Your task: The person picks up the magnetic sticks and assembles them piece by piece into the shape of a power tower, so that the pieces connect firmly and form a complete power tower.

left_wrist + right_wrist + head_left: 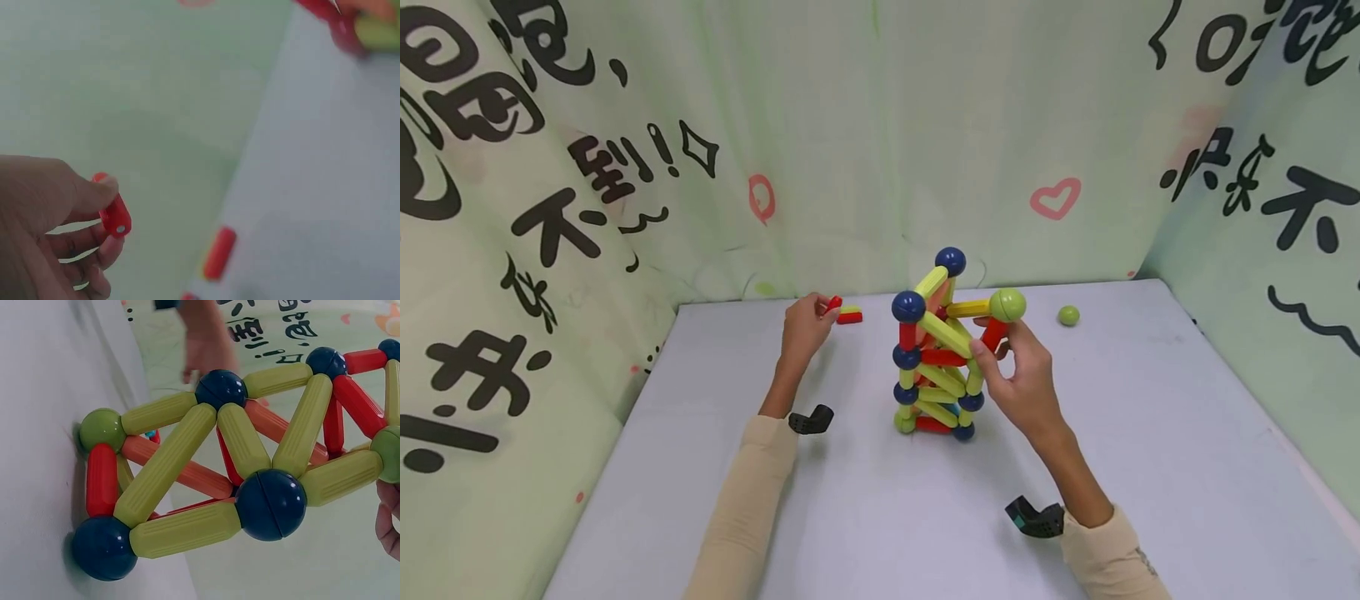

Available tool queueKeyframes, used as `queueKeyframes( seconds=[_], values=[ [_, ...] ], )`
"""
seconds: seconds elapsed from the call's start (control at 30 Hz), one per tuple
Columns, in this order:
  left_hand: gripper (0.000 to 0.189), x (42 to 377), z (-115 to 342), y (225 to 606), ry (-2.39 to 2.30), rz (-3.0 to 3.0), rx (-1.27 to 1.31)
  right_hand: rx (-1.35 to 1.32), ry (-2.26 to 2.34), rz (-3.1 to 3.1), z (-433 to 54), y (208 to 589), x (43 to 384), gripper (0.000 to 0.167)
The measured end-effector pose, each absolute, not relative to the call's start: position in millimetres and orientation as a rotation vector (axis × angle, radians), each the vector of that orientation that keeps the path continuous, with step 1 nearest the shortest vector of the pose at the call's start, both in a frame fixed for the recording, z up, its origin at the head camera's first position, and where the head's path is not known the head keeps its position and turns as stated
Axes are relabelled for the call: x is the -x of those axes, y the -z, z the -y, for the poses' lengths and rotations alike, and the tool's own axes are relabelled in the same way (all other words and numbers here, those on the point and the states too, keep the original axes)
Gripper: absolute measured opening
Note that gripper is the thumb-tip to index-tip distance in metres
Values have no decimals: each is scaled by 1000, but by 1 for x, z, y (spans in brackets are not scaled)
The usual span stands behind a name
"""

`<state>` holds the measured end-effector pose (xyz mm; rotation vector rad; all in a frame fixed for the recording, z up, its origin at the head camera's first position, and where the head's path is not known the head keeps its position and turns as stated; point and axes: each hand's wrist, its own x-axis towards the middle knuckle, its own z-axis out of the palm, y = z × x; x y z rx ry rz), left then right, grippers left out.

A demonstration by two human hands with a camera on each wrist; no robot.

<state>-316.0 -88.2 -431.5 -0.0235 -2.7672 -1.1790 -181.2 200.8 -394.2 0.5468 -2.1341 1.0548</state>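
Note:
A tall tower of magnetic rods and balls (942, 393) stands on the table, with yellow-green and red rods between blue and green balls. My right hand (1026, 379) grips its right side, thumb in front, just below a large green ball (1007, 305) and beside a red rod (995, 334). In the right wrist view, fingertips (387, 519) show under another green ball (389, 453). To the left of the tower, my left hand (805, 329) pinches a red magnetic rod (115, 215) between thumb and fingers, above the table's far edge.
Near the left hand, a red rod (850, 317) and a yellow-green one lie side by side at the table's back edge. A loose green ball (1068, 315) sits behind the right hand. Printed curtains (880, 150) hang behind and on both sides of the white table (1150, 433).

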Motion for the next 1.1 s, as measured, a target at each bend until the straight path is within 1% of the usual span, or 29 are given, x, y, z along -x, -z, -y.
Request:
queueKeyframes(
  seconds=[0.13,0.23,0.33,0.4,0.6,0.77,0.97,1.1],
  values=[
    [36,283,70,381,1643,2434,251,-556,-995,2150,-202,393,181,41],
    [36,255,56,347,1887,2171,445,-565,-962,2155,-203,392,181,42],
    [35,234,42,323,2010,1966,623,-567,-937,2155,-204,391,181,42],
    [34,224,35,314,2015,1901,723,-566,-924,2157,-205,391,181,41],
    [34,213,20,310,1755,1974,926,-564,-838,2192,-204,393,178,43],
    [36,209,15,314,1458,2029,974,-554,-816,2192,-203,395,177,44],
    [35,203,5,313,889,2074,1032,-540,-873,2102,-202,394,177,41],
    [31,200,2,313,673,2075,1018,-534,-897,2035,-199,394,177,45]
  ],
)
